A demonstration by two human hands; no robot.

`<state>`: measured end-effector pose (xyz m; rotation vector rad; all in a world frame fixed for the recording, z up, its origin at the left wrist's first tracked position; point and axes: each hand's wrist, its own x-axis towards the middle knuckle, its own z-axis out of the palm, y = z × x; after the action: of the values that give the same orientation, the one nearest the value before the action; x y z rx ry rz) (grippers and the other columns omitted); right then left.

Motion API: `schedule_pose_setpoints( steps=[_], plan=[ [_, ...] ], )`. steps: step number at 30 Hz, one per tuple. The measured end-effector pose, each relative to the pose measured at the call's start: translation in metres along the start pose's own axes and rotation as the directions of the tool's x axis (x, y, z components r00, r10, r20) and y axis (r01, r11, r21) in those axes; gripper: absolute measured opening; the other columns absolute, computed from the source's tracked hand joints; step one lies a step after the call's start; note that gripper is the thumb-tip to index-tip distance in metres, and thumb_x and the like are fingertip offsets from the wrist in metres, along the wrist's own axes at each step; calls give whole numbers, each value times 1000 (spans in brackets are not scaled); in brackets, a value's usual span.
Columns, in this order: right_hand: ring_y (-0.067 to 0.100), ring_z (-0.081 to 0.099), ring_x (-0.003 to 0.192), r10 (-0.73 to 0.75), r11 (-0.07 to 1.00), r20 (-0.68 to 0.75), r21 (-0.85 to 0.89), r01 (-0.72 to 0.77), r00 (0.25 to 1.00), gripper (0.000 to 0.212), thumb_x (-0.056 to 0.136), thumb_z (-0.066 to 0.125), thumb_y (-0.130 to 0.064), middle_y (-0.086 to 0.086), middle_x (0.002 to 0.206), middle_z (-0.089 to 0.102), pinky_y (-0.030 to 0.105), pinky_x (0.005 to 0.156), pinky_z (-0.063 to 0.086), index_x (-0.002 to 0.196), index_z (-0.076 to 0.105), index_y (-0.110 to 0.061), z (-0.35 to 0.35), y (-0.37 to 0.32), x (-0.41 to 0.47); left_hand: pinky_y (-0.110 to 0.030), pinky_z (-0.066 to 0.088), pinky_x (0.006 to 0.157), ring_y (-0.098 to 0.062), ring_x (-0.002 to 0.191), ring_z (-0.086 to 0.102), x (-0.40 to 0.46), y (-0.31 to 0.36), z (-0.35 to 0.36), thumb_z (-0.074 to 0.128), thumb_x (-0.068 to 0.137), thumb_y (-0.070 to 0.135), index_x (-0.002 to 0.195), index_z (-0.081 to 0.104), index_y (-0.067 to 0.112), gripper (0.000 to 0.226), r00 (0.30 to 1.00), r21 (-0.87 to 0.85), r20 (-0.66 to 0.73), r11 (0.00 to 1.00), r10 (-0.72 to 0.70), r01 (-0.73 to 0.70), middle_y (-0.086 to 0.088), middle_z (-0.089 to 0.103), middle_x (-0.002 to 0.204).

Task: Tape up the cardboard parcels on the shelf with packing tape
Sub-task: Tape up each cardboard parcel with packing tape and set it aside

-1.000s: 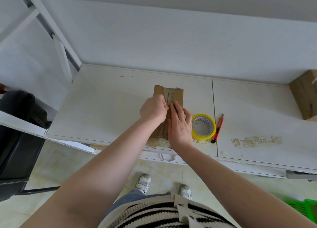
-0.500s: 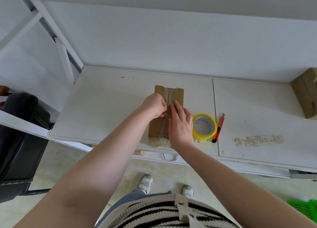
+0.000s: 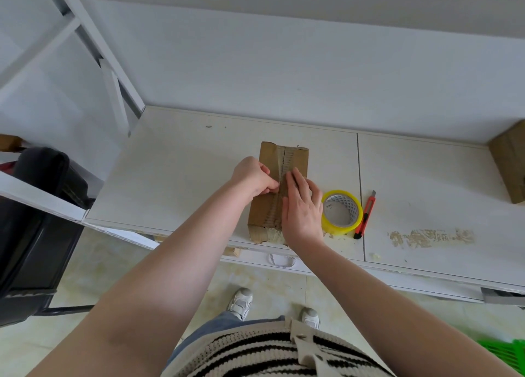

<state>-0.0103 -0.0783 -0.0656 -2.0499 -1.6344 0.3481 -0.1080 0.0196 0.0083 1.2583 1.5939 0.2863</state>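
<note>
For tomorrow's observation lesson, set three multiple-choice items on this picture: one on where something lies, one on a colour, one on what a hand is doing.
1. Where is the tape roll?
A. On top of the parcel
B. Between the parcel and the knife
C. On the floor

2. What colour is the knife?
A. Red
B. Blue
C. White

3. What is the right hand doing?
A. Holding the knife
B. Lifting the tape roll
C. Lying flat on the parcel

Answers:
1 B: the roll sits on the shelf, with the parcel on one side and the knife on the other.
2 A: its body is red.
3 C: its fingers lie straight along the parcel's top seam, while the left hand curls at the seam beside it.
</note>
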Motion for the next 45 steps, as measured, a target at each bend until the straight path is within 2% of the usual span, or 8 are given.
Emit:
schedule_pose_setpoints(
  steps=[10, 17, 24, 28, 34, 38, 41, 45],
  plan=[
    [24, 22, 135, 8, 1000, -1, 5, -8, 1000, 51, 101, 29, -21, 1, 159, 29, 46, 110, 31, 151, 35, -11, 0, 0, -1, -33, 56, 90, -19, 76, 62, -1, -1, 0, 77, 81, 3, 99, 57, 9, 28, 1000, 37, 20, 999, 12, -13, -11, 68, 94],
    [25, 22, 138, 19, 1000, 18, 1, -19, 1000, 49, 103, 36, -18, 0, 160, 26, 45, 111, 28, 151, 33, -12, -1, 0, 0, -43, 55, 93, -26, 96, 67, -8, 6, -3, 75, 78, 2, 82, 51, 17, 29, 992, 234, 99, 967, 79, -100, -11, 69, 103],
    [24, 21, 138, 17, 1000, 19, 7, -17, 1000, 50, 102, 37, -17, 0, 160, 26, 45, 111, 28, 152, 32, -12, -2, -1, 0, -37, 60, 82, -21, 75, 68, -4, -1, -4, 77, 79, -1, 93, 52, 10, 31, 997, 92, 71, 995, 37, -44, -8, 64, 82],
    [22, 19, 137, 23, 1000, 22, 10, -23, 999, 50, 102, 37, -17, 0, 160, 26, 44, 112, 28, 152, 32, -12, -2, -1, 0, -26, 58, 66, -18, 67, 67, -7, 2, -4, 72, 84, -4, 106, 47, 7, 35, 993, -21, 113, 999, -35, 37, -17, 68, 97],
    [23, 19, 138, 25, 1000, 26, 5, -25, 999, 50, 103, 37, -18, -1, 160, 26, 45, 112, 29, 152, 32, -12, -2, -2, 0, -20, 46, 57, -23, 78, 66, -12, 5, 0, 69, 86, -2, 106, 45, 10, 33, 1000, 71, 28, 997, -11, 9, -12, 65, 87],
    [23, 19, 138, 27, 1000, 33, -1, -27, 999, 50, 103, 36, -17, -1, 161, 25, 44, 111, 29, 152, 31, -13, -3, -1, -1, -22, 49, 57, -21, 66, 66, -15, 6, 3, 65, 83, -7, 97, 49, 10, 27, 1000, 97, -16, 995, 8, -7, -7, 58, 76],
    [22, 18, 140, 34, 999, 49, -22, -33, 998, 51, 103, 34, -19, -4, 162, 21, 43, 112, 26, 154, 28, -15, -5, -4, -1, -29, 55, 70, -24, 78, 69, -16, 1, 7, 68, 79, -2, 123, 49, 3, 48, 996, 92, -80, 995, 41, -34, -11, 65, 88],
    [21, 18, 142, 46, 998, 56, -51, -43, 997, 52, 103, 34, -19, -6, 162, 19, 41, 111, 25, 154, 27, -17, -6, -5, -1, -20, 37, 56, -17, 84, 59, -20, -7, 14, 70, 79, 7, 113, 46, 10, 42, 980, 108, -149, 987, 133, -118, -5, 65, 94]
  ],
)
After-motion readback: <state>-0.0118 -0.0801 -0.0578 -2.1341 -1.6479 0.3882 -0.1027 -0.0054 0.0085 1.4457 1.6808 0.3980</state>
